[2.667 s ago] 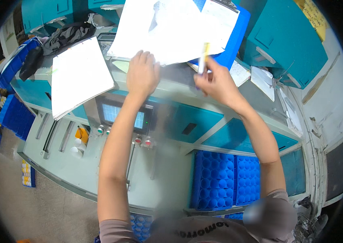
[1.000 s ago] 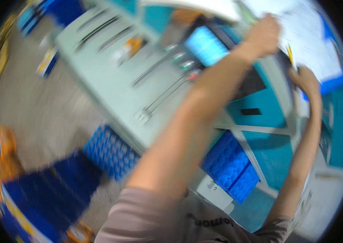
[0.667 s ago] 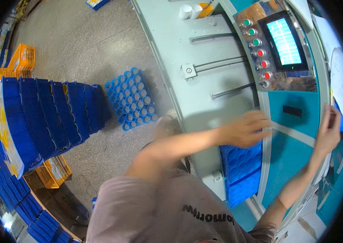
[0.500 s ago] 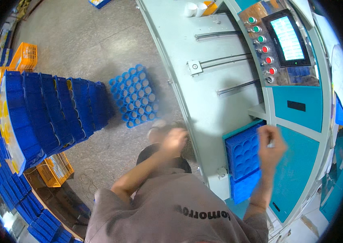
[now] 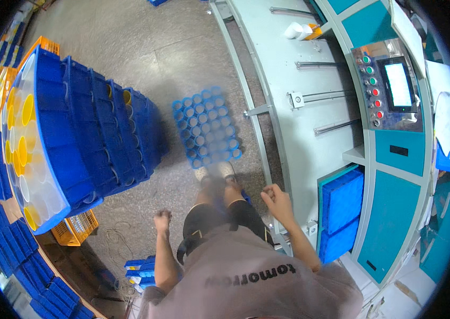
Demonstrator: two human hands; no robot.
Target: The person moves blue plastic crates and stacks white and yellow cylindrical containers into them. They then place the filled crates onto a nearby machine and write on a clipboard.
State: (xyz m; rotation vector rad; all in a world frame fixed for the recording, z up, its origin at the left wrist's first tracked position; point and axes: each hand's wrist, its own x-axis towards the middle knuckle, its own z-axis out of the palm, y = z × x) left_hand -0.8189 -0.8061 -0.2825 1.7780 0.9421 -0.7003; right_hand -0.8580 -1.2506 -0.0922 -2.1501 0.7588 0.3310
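My left hand (image 5: pixel 162 219) hangs over the floor beside my body, its fingers curled into a loose fist with nothing seen in it. In front of the machine's pale bench edge is my right hand (image 5: pixel 277 201), fingers bent in and thumb against them, also with nothing seen in it. Neither hand touches anything. On the floor just beyond my feet lies a blue grid of round cells (image 5: pixel 208 127); pale round shapes fill its cells. Two blue trays (image 5: pixel 342 199) stand in a teal-edged recess of the machine, right of my right hand.
A tall stack of blue crates (image 5: pixel 97 133) with white and yellow cups on top rises at the left. An orange basket (image 5: pixel 78 227) sits behind it. White cups (image 5: pixel 295 31) lie on the bench (image 5: pixel 294 127), below the control panel (image 5: pixel 389 87). More blue trays (image 5: pixel 141 271) are by my left elbow.
My right hand has left the blue trays and come back left to the bench edge. The left hand has dropped to my left side. My view has shifted, showing more of my legs.
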